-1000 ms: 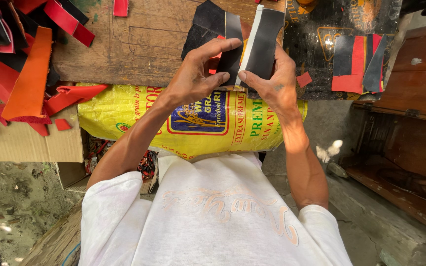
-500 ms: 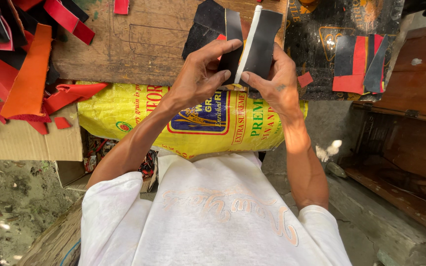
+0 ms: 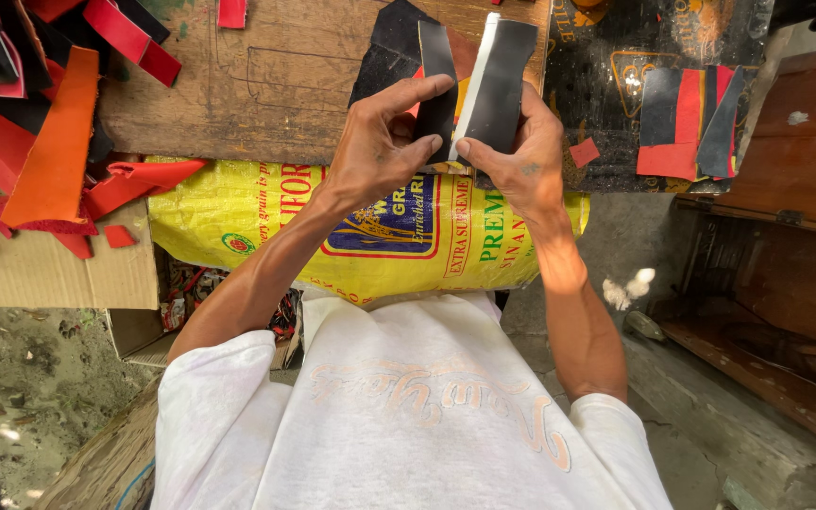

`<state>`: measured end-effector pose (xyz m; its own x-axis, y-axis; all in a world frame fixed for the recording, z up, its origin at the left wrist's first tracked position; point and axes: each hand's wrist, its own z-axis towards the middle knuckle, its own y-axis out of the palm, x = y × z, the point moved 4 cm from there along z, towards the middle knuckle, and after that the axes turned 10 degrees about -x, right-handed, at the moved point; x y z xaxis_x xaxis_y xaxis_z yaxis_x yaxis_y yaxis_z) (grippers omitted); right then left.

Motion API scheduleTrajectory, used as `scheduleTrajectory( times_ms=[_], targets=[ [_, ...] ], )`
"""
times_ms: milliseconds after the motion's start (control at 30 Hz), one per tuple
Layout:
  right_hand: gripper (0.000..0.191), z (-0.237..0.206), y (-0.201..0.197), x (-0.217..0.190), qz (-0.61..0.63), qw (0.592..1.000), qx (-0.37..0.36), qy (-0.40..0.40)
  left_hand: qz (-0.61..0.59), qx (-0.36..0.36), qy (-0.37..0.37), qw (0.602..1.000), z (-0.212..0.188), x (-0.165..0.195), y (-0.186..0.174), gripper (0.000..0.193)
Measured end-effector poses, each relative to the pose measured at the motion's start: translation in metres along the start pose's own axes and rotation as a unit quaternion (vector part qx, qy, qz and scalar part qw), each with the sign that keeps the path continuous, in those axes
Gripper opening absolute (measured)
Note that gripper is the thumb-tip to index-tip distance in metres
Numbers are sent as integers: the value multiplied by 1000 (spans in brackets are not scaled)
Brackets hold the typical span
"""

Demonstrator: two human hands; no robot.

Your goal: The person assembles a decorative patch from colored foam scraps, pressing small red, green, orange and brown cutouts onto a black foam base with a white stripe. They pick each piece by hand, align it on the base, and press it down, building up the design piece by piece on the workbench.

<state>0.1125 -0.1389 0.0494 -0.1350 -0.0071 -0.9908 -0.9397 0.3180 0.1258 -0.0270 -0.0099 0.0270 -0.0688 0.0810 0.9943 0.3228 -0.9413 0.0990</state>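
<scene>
Head view: wooden board across the upper frame, yellow sack below; left hand and right hand both pinch black sheet pieces at top centre

I see a worn wooden tabletop across the top of the view. At ten o'clock, red and orange strips lie heaped on it and spill over its edge. At twelve o'clock sits a small red scrap. At two o'clock, a black sheet carries red and black cut pieces.
</scene>
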Motion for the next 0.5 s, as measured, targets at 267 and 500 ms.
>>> scheduleTrajectory(
  times_ms=[267,500],
  targets=[
    [51,0,5,-2,-1,1000,25,9,12,10,-11,1000,1,1,1,58],
    [45,-1,4,4,-9,999,40,22,40,22,-20,999,0,-3,2,58]
  ],
)
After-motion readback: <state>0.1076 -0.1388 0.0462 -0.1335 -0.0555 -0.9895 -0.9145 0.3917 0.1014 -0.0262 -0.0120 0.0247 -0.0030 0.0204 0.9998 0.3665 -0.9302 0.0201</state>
